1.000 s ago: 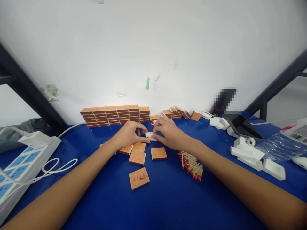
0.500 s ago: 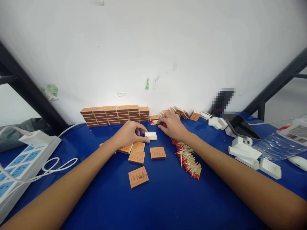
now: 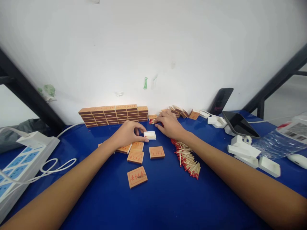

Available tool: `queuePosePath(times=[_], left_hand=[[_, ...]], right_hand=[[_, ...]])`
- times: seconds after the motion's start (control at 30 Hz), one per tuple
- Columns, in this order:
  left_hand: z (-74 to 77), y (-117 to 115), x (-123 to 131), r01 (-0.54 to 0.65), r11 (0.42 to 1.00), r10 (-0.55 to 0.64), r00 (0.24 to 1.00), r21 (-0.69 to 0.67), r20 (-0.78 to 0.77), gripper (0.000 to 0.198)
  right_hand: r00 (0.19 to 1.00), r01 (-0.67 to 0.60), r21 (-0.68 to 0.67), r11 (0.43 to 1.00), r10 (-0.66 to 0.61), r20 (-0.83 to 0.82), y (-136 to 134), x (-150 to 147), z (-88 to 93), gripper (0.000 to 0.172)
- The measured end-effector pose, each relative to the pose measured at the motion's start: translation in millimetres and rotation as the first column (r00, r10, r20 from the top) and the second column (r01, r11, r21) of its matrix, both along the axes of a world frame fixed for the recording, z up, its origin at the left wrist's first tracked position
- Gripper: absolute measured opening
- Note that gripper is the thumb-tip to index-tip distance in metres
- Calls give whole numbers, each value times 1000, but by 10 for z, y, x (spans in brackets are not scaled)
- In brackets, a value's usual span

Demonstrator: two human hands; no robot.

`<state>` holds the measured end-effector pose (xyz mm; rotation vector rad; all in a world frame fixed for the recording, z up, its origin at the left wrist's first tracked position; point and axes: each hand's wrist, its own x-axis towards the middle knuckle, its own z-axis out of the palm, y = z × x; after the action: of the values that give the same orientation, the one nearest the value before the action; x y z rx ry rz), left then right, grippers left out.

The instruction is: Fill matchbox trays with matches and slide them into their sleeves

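My left hand [image 3: 130, 132] pinches the left end of a small white matchbox tray [image 3: 150, 135], which has a few matches in it. My right hand [image 3: 170, 123] reaches to the back of the table, fingers bent and thumb apart from the index finger. Its fingertips are beside some red-headed matches [image 3: 152, 121] in front of a matchbox [image 3: 152, 117]; whether they touch a match is hard to see. A long heap of matches [image 3: 188, 158] spreads under and beside my right wrist. Several orange matchboxes, one of them the nearest matchbox [image 3: 137, 176], lie below my hands.
Stacked matchboxes [image 3: 112, 115] form a row against the wall at left. More matchboxes [image 3: 176, 110] pile behind my right hand. White trays [image 3: 244, 150], a tablet-like device [image 3: 240, 124] and a plastic bag [image 3: 280, 137] are at right. A power strip [image 3: 26, 166] with cables occupies the left.
My right hand has shifted slightly left, closer to the matches by the back matchbox. My left hand keeps its hold on the tray. The whole view has shifted a little.
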<state>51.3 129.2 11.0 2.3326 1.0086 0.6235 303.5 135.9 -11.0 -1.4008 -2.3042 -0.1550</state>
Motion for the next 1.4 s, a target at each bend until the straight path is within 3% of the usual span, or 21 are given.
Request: queuePosePath(times=[0.37,0.67,1.0,1.23,1.4], left_hand=[[-18,16,-16,-11,1000,11,1000,-4,-8,37],[-33,37,-25,-8,1000,8,1000,5,-5,40],[-32,33,-25,0,1000,0,1000,14,-9,39],[-47,44,-32,-3,1000,3,1000,21,-6,41],[-43,32,-37,0,999,0,1000,33,-5,40]], right_hand=[[1000,-4,-20,1000,4,-22,8,-4,6,5],[1000,17,-58,998,-17,4,2,-8,6,9],[990,81,-138,987,-64,123,-86,53,129,11],[955,100,-55,993,-81,284,-127,47,115,25],[975,71,-11,997,-67,213,-132,-35,97,26]])
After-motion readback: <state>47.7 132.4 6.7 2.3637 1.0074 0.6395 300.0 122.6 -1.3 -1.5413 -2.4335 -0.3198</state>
